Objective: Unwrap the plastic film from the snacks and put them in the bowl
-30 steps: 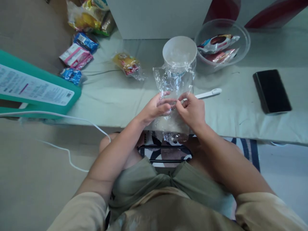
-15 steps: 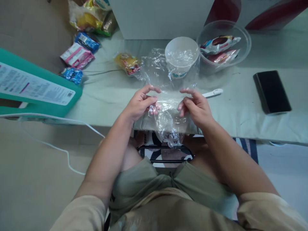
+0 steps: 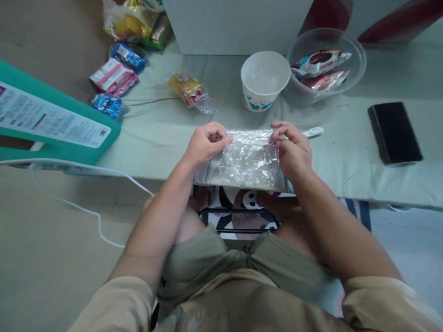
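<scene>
A crinkled clear plastic bag (image 3: 251, 161) lies folded over at the near edge of the table, between my hands. My left hand (image 3: 209, 142) pinches its upper left corner between thumb and forefinger. At the upper right corner, my right hand (image 3: 292, 146) grips the film with thumb and fingers. Just beyond the bag stands a white paper cup (image 3: 263, 99) with blue-green leaf prints, something clear and crumpled inside it. A small wrapped yellow snack (image 3: 188, 90) lies to the cup's left. Past my right hand, a white plastic handle-like piece (image 3: 314, 132) rests on the cloth.
A clear round bowl (image 3: 360, 69) with wrapped snacks sits at the back right, near a black box-like device (image 3: 395, 133). Several snack packets (image 3: 114, 78) lie left, behind a green container (image 3: 62, 115). A large white box (image 3: 238, 27) borders the back. A white cable (image 3: 98, 223) hangs left.
The plastic's far part, which spread over the table by the cup, has been folded toward me. Both hands have closed on its corners, and the cup and yellow snack now show uncovered.
</scene>
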The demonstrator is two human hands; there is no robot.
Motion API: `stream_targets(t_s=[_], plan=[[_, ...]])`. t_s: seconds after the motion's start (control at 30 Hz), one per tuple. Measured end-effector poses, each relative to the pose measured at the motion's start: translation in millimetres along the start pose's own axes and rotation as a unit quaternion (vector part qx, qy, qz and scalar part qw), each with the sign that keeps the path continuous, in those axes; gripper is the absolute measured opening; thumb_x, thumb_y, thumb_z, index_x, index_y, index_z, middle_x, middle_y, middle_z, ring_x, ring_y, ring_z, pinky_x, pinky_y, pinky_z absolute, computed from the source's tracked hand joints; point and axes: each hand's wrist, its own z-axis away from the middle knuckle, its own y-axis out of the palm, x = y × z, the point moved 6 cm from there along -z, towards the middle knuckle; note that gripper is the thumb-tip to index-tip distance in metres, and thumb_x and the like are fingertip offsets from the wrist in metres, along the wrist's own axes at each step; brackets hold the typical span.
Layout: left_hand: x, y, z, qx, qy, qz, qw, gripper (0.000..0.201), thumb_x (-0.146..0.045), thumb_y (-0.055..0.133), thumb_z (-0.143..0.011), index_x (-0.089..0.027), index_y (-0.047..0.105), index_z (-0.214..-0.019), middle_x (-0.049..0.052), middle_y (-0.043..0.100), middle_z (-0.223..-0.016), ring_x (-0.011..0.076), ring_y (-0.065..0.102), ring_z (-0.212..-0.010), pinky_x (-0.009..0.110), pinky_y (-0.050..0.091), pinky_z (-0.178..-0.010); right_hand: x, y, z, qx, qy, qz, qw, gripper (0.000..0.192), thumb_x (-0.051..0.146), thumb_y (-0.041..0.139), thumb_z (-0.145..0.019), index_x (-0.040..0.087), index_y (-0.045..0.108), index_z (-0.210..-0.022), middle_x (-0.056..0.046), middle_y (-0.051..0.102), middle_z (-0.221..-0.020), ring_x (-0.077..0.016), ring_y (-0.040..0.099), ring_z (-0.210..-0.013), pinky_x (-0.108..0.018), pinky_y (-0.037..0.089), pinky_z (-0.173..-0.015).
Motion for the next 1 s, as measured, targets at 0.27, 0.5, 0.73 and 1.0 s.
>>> stream_targets(t_s=[0.27, 0.5, 0.73, 1.0], plan=[[6, 5.3, 4, -0.001, -0.107, 0.097, 0.990, 0.051, -0.021, 0.085, -0.064, -0.025, 0.060, -0.108, 0.002, 0.069, -0.097, 0.0145, 0.071, -0.083, 0.027, 0.058, -0.077, 0, 19, 12, 0.112, 0.083, -0.064, 0.988, 0.056, 0.037, 0.082, -0.066, 0.028, 0.054, -0.115, 0.001, 0.064, -0.083, -0.0178, 0.063, -0.075, -0.036, 0.054, -0.071], [12, 17.3, 13, 0.107, -0.219, 0.081, 0.966, 0.027, -0.036, 0.075, -0.079, -0.021, 0.063, -0.097, -0.001, 0.068, -0.062, 0.0133, 0.065, -0.050, 0.022, 0.048, -0.047, 5, 21, 16, 0.157, 0.104, -0.092, 0.978, 0.029, 0.043, 0.073, -0.078, 0.025, 0.059, -0.096, 0.002, 0.065, -0.071, -0.0157, 0.064, -0.064, -0.031, 0.051, -0.062], [1, 0.8, 5, 0.044, -0.151, 0.131, 0.979, 0.018, -0.037, 0.072, -0.074, -0.024, 0.067, -0.085, -0.002, 0.063, -0.063, 0.0114, 0.057, -0.048, 0.025, 0.048, -0.048, 13, 2, 11, 0.094, 0.077, -0.127, 0.984, 0.021, 0.041, 0.065, -0.077, 0.026, 0.063, -0.092, 0.003, 0.060, -0.067, -0.0129, 0.053, -0.056, -0.028, 0.042, -0.054], [3, -6.3, -4, -0.067, -0.038, -0.026, 0.997, 0.029, -0.027, 0.082, -0.063, -0.021, 0.058, -0.077, 0.000, 0.062, -0.082, 0.0111, 0.056, -0.070, 0.024, 0.047, -0.064, 13, 3, 8, 0.043, 0.063, -0.068, 0.995, 0.037, 0.037, 0.076, -0.066, 0.026, 0.055, -0.094, 0.004, 0.059, -0.071, -0.0135, 0.052, -0.062, -0.028, 0.040, -0.060]])
